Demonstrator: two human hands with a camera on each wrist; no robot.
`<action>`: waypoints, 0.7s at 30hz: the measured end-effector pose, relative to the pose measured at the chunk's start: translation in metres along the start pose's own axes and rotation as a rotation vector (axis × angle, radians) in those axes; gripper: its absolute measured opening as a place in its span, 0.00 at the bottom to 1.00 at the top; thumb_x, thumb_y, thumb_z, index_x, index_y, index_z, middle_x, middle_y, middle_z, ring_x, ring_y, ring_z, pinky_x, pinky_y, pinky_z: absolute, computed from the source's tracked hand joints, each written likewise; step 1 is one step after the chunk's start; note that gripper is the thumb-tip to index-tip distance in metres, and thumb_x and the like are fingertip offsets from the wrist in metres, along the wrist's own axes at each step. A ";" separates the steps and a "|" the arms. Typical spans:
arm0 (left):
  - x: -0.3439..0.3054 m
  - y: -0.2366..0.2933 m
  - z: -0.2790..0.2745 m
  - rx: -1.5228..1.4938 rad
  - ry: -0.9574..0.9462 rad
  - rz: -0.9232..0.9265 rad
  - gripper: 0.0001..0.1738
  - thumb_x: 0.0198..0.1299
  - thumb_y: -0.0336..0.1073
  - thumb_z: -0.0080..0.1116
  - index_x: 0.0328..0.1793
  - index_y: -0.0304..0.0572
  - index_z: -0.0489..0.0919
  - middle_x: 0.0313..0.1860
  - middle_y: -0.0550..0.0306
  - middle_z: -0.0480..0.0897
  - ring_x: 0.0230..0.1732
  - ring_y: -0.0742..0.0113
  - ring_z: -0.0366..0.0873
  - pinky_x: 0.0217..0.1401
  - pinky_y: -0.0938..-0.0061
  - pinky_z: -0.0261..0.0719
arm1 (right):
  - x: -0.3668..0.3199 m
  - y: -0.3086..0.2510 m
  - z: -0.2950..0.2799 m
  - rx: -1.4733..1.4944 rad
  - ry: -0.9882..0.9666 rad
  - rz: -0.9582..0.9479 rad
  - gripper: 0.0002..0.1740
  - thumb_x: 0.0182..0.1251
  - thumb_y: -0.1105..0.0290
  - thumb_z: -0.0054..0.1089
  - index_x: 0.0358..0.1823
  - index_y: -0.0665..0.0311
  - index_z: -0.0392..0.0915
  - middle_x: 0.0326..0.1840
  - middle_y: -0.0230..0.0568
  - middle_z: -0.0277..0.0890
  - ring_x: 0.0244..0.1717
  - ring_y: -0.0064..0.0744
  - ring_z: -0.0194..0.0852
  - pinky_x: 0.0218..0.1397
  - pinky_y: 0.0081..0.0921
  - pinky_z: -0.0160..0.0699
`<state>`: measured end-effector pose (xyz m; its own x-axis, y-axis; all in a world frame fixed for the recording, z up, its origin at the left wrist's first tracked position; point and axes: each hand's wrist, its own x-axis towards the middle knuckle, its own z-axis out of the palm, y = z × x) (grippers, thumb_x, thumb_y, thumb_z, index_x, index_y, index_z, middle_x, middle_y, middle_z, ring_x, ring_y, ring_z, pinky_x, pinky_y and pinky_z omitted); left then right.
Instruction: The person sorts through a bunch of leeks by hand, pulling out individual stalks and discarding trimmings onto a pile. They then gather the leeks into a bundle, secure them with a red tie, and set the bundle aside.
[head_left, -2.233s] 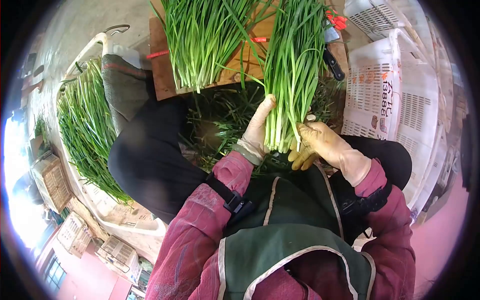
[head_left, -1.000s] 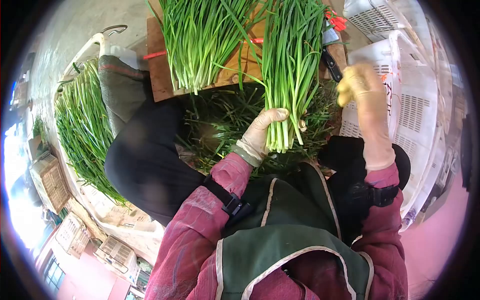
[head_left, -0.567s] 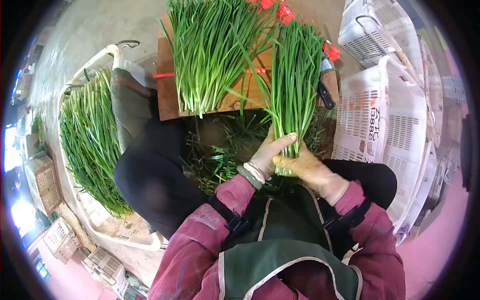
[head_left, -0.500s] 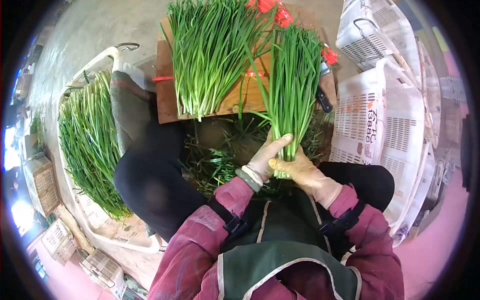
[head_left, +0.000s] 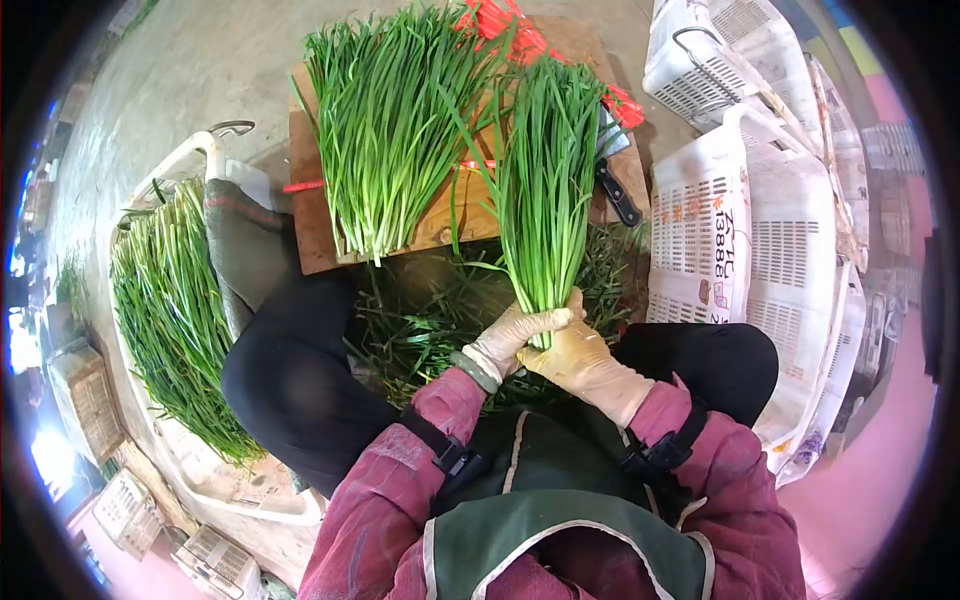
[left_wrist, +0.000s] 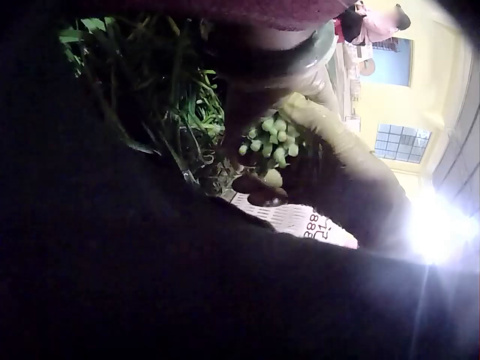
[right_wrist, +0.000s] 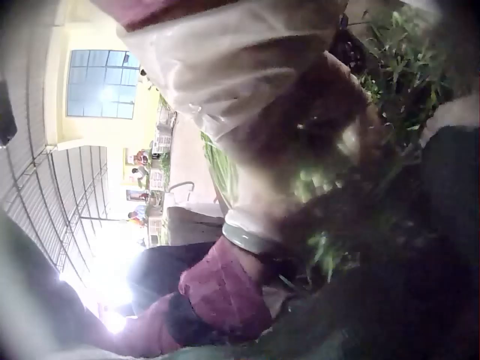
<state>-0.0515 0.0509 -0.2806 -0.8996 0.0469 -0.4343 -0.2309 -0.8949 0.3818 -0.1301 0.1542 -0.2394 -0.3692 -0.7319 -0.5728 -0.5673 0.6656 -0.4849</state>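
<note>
A bunch of garlic chives (head_left: 545,190) stands leaves-up between both gloved hands in the head view. My left hand (head_left: 513,338) grips its pale stem ends from the left, thumb across the front. From the right, my right hand (head_left: 583,366) wraps the same ends, lower down, its fingers overlapping the left hand. In the left wrist view the cut stem ends (left_wrist: 274,140) show as a round cluster within the hands. A second, larger pile of garlic chives (head_left: 395,140) lies on the wooden board (head_left: 440,235).
On the board's right lie a black-handled knife (head_left: 617,190) and red ties (head_left: 515,35). A white crate (head_left: 700,240) stands at right. At left, a white basket (head_left: 210,480) holds more chives. Leaf trimmings (head_left: 410,335) cover the ground between the knees.
My right hand left the stem ends, swung out toward the crate, then came back and closed around them beside the left hand. The left hand kept hold of the bunch. The head view shifted.
</note>
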 end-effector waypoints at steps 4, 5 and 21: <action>0.000 -0.005 -0.002 -0.129 0.184 0.041 0.26 0.55 0.29 0.63 0.61 0.35 0.72 0.46 0.49 0.82 0.46 0.58 0.82 0.56 0.64 0.80 | -0.012 -0.014 -0.048 -0.124 -0.145 -0.040 0.47 0.52 0.37 0.61 0.59 0.73 0.64 0.41 0.63 0.75 0.42 0.59 0.79 0.47 0.42 0.79; -0.002 -0.004 -0.003 -0.135 0.157 0.031 0.26 0.54 0.29 0.63 0.61 0.35 0.72 0.45 0.49 0.82 0.44 0.58 0.82 0.53 0.64 0.82 | -0.013 -0.023 -0.074 -0.219 -0.286 0.040 0.46 0.52 0.33 0.58 0.54 0.72 0.70 0.31 0.58 0.79 0.37 0.56 0.81 0.43 0.42 0.79; -0.009 0.007 0.009 -0.003 0.218 0.032 0.22 0.48 0.24 0.64 0.52 0.33 0.74 0.35 0.48 0.82 0.31 0.61 0.81 0.36 0.66 0.84 | 0.097 0.028 -0.145 0.339 0.303 0.238 0.13 0.65 0.61 0.57 0.36 0.65 0.79 0.20 0.38 0.79 0.19 0.26 0.77 0.25 0.27 0.76</action>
<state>-0.0485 0.0478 -0.2671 -0.8049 -0.0784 -0.5881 -0.2021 -0.8958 0.3959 -0.2886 0.0804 -0.2124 -0.6841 -0.5305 -0.5006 -0.1898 0.7922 -0.5800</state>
